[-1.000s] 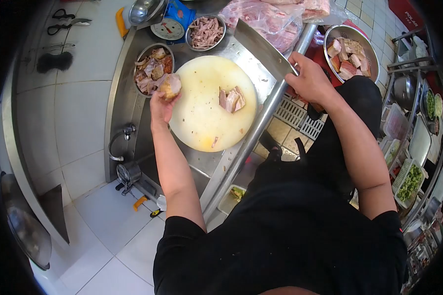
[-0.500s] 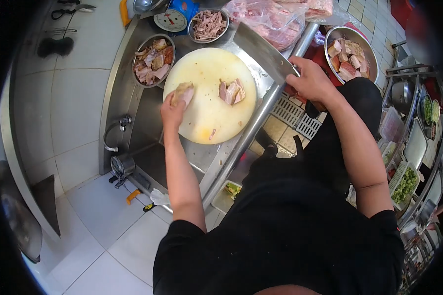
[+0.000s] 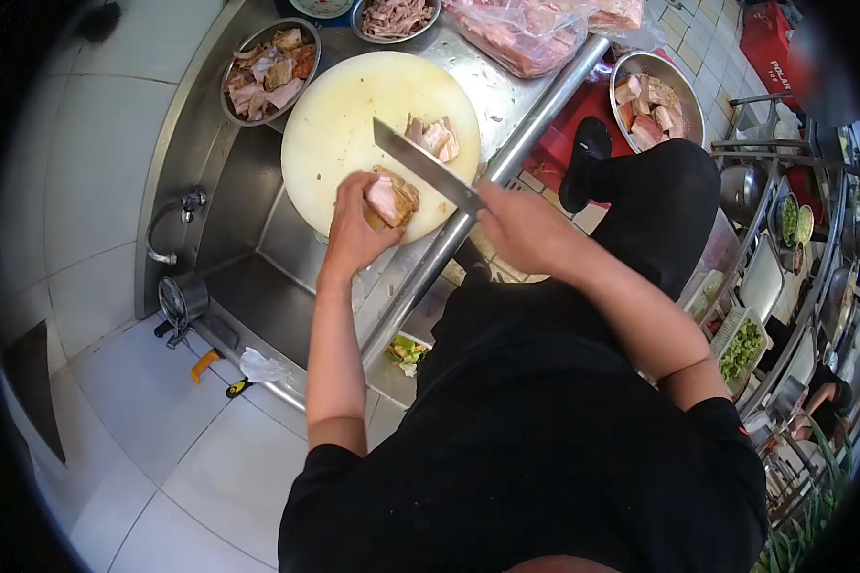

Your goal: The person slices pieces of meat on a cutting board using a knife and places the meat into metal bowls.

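My left hand is closed on a chunk of meat with a pink face and browned edges, at the near side of the round cutting board. My right hand grips the handle of a cleaver, whose broad blade points up and left over the board, just beyond the held chunk. Cut pieces of meat lie on the board behind the blade, partly covered by it. I cannot tell whether the blade touches anything.
A metal bowl of meat pieces stands left of the board, another bowl of meat strips behind it. Bagged raw meat lies at the back. A colander of meat chunks stands at right. A sink basin is at left.
My right hand has brought the cleaver left and nearer, over the board. My left hand, with the meat, has moved to the board's near side. The view has shifted.
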A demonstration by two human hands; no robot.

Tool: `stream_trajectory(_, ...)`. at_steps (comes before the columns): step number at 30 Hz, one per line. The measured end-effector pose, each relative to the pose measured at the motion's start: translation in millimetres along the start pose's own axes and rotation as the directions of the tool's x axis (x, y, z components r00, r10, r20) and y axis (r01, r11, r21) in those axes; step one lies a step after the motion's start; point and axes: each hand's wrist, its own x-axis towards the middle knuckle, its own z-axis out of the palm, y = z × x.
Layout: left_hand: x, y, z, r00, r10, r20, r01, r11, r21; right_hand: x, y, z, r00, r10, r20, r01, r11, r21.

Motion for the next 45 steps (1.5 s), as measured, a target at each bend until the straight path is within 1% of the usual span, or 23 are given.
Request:
stream_trajectory(1,2.0,-10.0,4.7,0.997,0.069,0.044,-0.065,0.994,-0.084,1.6,-1.7,14.8,0.999,-0.014,-0.036,0.014,1.0,-0.004)
stream_trajectory(3,-0.1,0.6,3.8,0.998,0.051,0.03,-0.049,0.997,-0.058,4.5,-9.0,33.5,0.999,0.022,-0.033,-0.022,1.0,-0.016)
stream_trajectory(5,-4.0,8.2,4.3,0.999,-0.049,0.023,0.05,0.998,-0.032,3.5,-15.6,43.2,0.998,0.053,-0.028,-0.054,0.998,-0.023)
stream_trajectory(8,-5.1,13.0,5.9,1.0,-0.026,0.002,0.026,0.999,0.042,2.4,-24.3,45.4,0.999,0.042,-0.011,-0.043,0.994,-0.096)
stream_trajectory(10,-4.6,17.8,6.2,0.999,-0.036,0.003,0.035,0.998,0.055,4.2,-30.1,45.8,0.999,0.041,0.0,-0.041,0.984,-0.173)
stream_trajectory(12,-2.7,22.3,4.1,0.999,-0.04,0.001,0.04,0.996,0.075,5.1,-34.0,46.5,0.999,0.034,0.01,-0.031,0.981,-0.191)
stream_trajectory(14,-1.4,26.5,3.8,0.995,-0.103,0.008,0.102,0.987,0.125,4.5,-35.2,47.5,0.999,0.034,0.017,-0.03,0.978,-0.207)
stream_trajectory(17,-0.5,24.6,3.4,0.992,-0.117,0.038,0.112,0.988,0.107,1.4,-37.2,45.8,1.0,0.01,0.002,-0.01,0.971,-0.239)
stream_trajectory(20,-0.7,24.1,5.0,0.996,-0.087,0.019,0.085,0.992,0.094,-11.5,-41.2,40.1,0.999,0.012,0.042,0.0,0.961,-0.277)
stream_trajectory(22,0.4,21.1,5.4,0.998,-0.061,0.026,0.058,0.991,0.121,-18.3,-37.3,43.3,1.0,-0.022,-0.009,0.018,0.955,-0.296)
stream_trajectory(23,0.3,19.6,6.0,0.999,-0.039,0.028,0.034,0.988,0.149,-17.1,-36.5,42.8,1.0,-0.017,-0.007,0.014,0.955,-0.297)
stream_trajectory(25,0.6,19.4,4.9,0.998,-0.046,0.036,0.04,0.987,0.153,-12.3,-35.7,41.1,0.999,0.017,0.051,-0.005,0.973,-0.233)
stream_trajectory(26,1.7,19.1,4.0,0.998,-0.048,0.036,0.042,0.986,0.161,-8.7,-35.6,41.1,0.998,0.019,0.053,-0.006,0.972,-0.233)
stream_trajectory(28,2.2,17.9,4.0,0.998,-0.041,0.041,0.033,0.986,0.163,-1.0,-36.3,42.0,0.99,0.085,0.115,-0.062,0.979,-0.197)
stream_trajectory(31,2.2,17.3,5.8,0.999,-0.023,0.03,0.018,0.987,0.157,11.6,-40.6,36.2,0.979,0.11,0.17,-0.08,0.981,-0.174)
stream_trajectory(32,1.9,17.6,6.5,1.0,-0.015,0.014,0.013,0.989,0.15,15.3,-39.5,37.0,0.979,0.112,0.168,-0.083,0.981,-0.173)
stream_trajectory(34,1.6,16.9,7.2,1.0,-0.014,0.02,0.012,0.991,0.131,23.5,-35.6,40.2,0.987,0.079,0.143,-0.067,0.994,-0.089)
stream_trajectory(36,2.3,13.1,9.0,1.0,-0.012,0.022,0.009,0.994,0.113,29.8,-30.7,48.9,0.987,0.084,0.139,-0.073,0.994,-0.081)
stream_trajectory(38,0.4,8.4,15.7,0.998,0.035,-0.058,-0.028,0.992,0.123,33.8,-20.5,62.6,0.987,0.085,0.137,-0.075,0.994,-0.077)
stream_trajectory(41,1.3,12.3,16.0,0.998,0.013,-0.061,-0.006,0.993,0.121,35.0,-17.7,64.9,0.997,0.04,0.059,-0.038,0.999,-0.032)
stream_trajectory(43,3.5,8.0,20.3,0.996,0.048,-0.079,-0.036,0.989,0.144,29.8,-24.1,58.4,0.989,0.096,0.109,-0.089,0.994,-0.063)
stream_trajectory(44,3.6,10.9,22.4,0.991,0.104,-0.08,-0.093,0.988,0.125,24.9,-28.1,52.1,0.98,0.142,0.142,-0.134,0.989,-0.067)
stream_trajectory(45,-2.4,11.1,25.3,0.987,0.146,-0.066,-0.139,0.985,0.104,24.4,-28.9,55.0,0.979,0.142,0.146,-0.134,0.989,-0.062)
